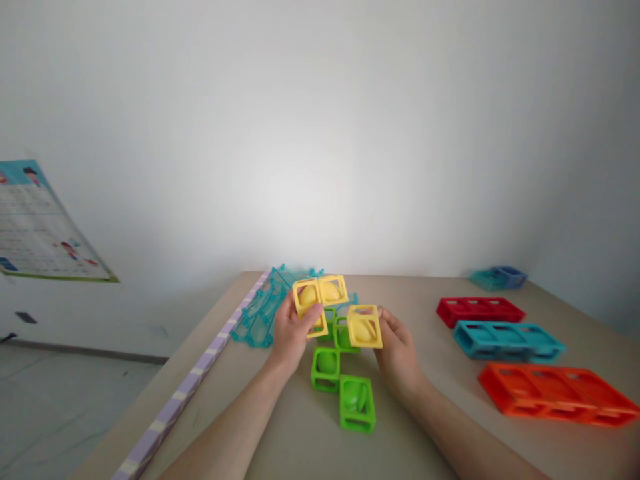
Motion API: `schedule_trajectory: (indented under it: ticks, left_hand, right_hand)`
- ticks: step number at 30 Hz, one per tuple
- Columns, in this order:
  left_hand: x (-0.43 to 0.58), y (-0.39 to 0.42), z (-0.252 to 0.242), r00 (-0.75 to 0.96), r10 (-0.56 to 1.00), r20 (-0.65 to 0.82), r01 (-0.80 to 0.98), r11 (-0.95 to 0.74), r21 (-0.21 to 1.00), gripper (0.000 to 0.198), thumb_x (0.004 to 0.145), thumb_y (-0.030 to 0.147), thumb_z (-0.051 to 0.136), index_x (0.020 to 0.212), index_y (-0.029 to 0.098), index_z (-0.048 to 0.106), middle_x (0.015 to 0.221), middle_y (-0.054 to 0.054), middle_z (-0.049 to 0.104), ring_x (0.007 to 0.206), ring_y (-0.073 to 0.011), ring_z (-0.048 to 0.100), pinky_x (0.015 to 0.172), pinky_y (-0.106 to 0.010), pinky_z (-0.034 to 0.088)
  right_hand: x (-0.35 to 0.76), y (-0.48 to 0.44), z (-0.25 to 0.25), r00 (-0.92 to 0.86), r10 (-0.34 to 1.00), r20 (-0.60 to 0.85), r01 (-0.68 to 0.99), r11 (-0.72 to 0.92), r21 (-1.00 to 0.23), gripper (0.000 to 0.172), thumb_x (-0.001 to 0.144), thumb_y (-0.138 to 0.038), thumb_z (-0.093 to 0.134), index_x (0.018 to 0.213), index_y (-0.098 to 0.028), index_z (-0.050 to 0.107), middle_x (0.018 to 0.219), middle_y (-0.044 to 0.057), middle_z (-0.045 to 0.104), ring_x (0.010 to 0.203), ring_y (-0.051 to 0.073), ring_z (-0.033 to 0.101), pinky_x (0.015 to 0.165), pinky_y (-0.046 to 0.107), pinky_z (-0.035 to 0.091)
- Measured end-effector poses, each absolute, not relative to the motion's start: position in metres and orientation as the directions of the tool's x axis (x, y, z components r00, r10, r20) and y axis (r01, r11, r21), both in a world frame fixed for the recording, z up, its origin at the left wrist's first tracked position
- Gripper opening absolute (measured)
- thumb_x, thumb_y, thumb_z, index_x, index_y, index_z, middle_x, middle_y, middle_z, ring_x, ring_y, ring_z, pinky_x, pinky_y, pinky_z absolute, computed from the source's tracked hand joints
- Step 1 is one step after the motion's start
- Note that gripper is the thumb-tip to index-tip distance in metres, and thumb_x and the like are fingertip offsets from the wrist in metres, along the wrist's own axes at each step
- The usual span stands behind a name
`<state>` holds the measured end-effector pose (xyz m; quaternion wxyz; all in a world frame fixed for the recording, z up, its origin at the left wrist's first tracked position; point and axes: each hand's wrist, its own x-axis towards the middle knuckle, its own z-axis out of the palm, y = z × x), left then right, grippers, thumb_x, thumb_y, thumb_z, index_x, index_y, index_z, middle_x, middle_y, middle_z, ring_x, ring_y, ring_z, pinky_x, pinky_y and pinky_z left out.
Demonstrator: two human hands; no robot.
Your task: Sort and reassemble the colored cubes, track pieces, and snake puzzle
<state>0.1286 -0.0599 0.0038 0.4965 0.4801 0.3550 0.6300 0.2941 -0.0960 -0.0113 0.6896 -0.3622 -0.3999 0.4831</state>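
My left hand [293, 331] grips a yellow block piece [332, 289] made of several joined hollow cubes, with the thumb pressed over its lower cube. A single yellow cube [365, 327] is pinched at its right side by my right hand [399, 350]. The two yellow parts are held close together with a small gap between them. Below them on the table lie green hollow cubes [326, 369], some standing corner to corner in a staggered line. The yellow parts and my hands partly hide the farther green cubes.
Translucent teal lattice pieces [260, 313] lie at the back left, beside a striped edge strip [200, 375]. To the right sit a red bar [480, 311], a blue bar [507, 340] and an orange bar [557, 393]. A small blue basket [510, 277] stands at the far right.
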Motion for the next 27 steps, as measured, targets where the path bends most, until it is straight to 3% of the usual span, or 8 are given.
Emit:
schedule_trajectory:
  ticks: [3,8,14,20,27]
  left_hand:
    - [0.128,-0.062,0.003,-0.021,0.965,0.261,-0.276,-0.257,0.926,0.048,0.069,0.036,0.077,0.111,0.022,0.06,0.094,-0.001,0.069,0.064,-0.012,0.063,0.056,-0.021,0.051]
    - [0.128,-0.063,0.005,-0.032,0.963,0.267,-0.253,-0.266,0.93,0.047,0.067,0.036,0.079,0.109,0.02,0.061,0.088,0.0,0.068,0.062,-0.0116,0.062,0.05,-0.018,0.05]
    - [0.133,-0.061,0.008,-0.016,0.969,0.248,-0.421,-0.232,0.877,0.048,0.071,0.036,0.076,0.112,0.022,0.057,0.078,0.002,0.064,0.052,-0.0103,0.057,0.038,-0.018,0.045]
    - [0.129,-0.062,0.018,0.08,0.982,0.168,-0.667,-0.073,0.742,0.035,0.078,0.036,0.07,0.107,0.022,0.055,0.089,-0.002,0.067,0.063,-0.0127,0.062,0.048,-0.022,0.052]
    - [0.134,-0.067,0.015,0.132,0.958,0.256,-0.578,-0.135,0.805,0.049,0.068,0.029,0.079,0.112,0.022,0.059,0.101,-0.004,0.07,0.089,-0.0191,0.068,0.075,-0.028,0.054]
  right_hand:
    - [0.297,-0.094,-0.008,0.177,0.974,0.141,-0.531,0.215,-0.82,0.021,0.072,-0.038,0.071,0.07,-0.018,0.065,0.066,0.001,0.064,0.058,0.013,0.055,0.053,0.023,0.044]
    - [0.3,-0.095,-0.003,0.093,0.995,0.038,-0.604,0.087,-0.792,0.023,0.071,-0.04,0.068,0.078,-0.019,0.07,0.075,0.005,0.07,0.058,0.019,0.063,0.057,0.032,0.051]
    - [0.298,-0.099,-0.001,0.071,0.989,0.131,-0.53,0.148,-0.835,0.012,0.071,-0.032,0.068,0.069,-0.021,0.068,0.065,0.001,0.065,0.06,0.015,0.057,0.056,0.024,0.045]
    - [0.296,-0.102,0.001,0.02,0.998,0.059,-0.432,0.062,-0.9,0.019,0.066,-0.037,0.072,0.067,-0.021,0.063,0.064,0.002,0.065,0.06,0.017,0.058,0.056,0.025,0.042]
    - [0.293,-0.103,-0.003,0.045,0.992,0.115,-0.451,0.123,-0.884,0.023,0.069,-0.035,0.074,0.068,-0.018,0.058,0.061,-0.003,0.058,0.053,0.01,0.049,0.05,0.02,0.037]
